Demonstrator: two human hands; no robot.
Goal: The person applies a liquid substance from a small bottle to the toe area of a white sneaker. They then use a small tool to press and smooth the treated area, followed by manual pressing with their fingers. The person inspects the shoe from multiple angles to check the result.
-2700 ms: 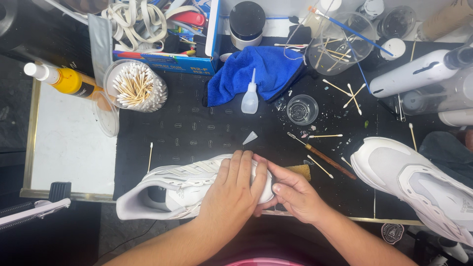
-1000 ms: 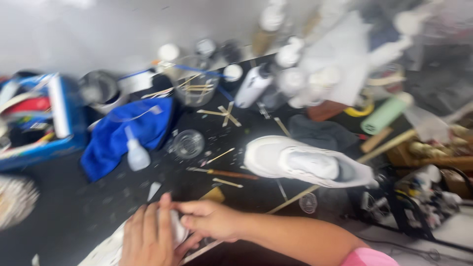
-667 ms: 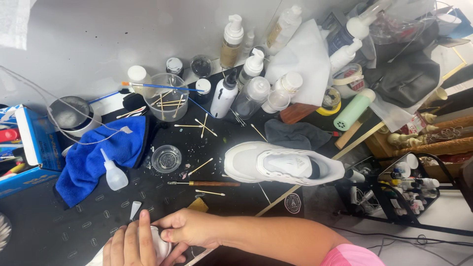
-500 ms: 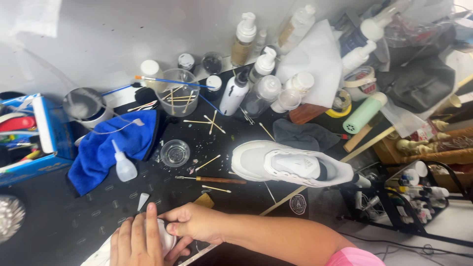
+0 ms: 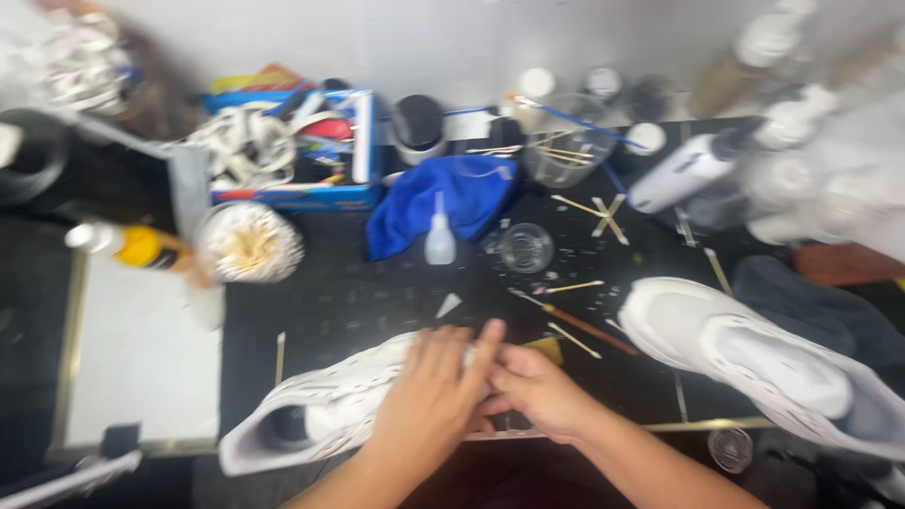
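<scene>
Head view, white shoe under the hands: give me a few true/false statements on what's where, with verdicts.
1. Both hands rest on the toe end of the white shoe. True: left hand, right hand.
2. A second white shoe lies to the right. True.
3. The small dropper bottle lies on a red cloth. False: the cloth is blue.
4. The yellow bottle stands right of the second shoe. False: it lies at far left.
5. The cotton swab tub sits beside the yellow bottle. True.

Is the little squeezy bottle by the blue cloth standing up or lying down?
Lying down, it seems: the small bottle rests at the blue cloth's edge, with its thin nozzle pointing toward the back. The picture is blurry.
</scene>
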